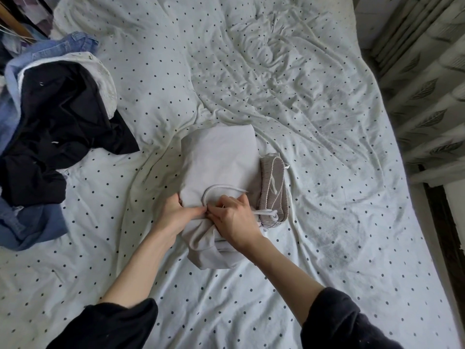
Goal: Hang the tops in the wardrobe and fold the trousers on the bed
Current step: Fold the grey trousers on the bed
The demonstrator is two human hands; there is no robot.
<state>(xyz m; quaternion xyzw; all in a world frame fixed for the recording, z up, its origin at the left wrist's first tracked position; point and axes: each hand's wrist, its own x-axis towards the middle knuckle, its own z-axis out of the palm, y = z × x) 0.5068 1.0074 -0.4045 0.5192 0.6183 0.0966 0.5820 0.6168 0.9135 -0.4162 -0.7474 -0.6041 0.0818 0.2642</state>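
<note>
Pale grey trousers [221, 162] lie folded mid-bed, elastic waistband [273, 182] bunched at their right edge. Left hand [176, 212] grips the near left fold, fingers curled into the cloth. Right hand [234, 217] pinches the white drawstring [219, 188] beside it. Dotted white bedsheet [314, 122] underneath, rumpled. Black and blue clothes heap [50, 127] well apart at left; curtain [427, 84] right.
</note>
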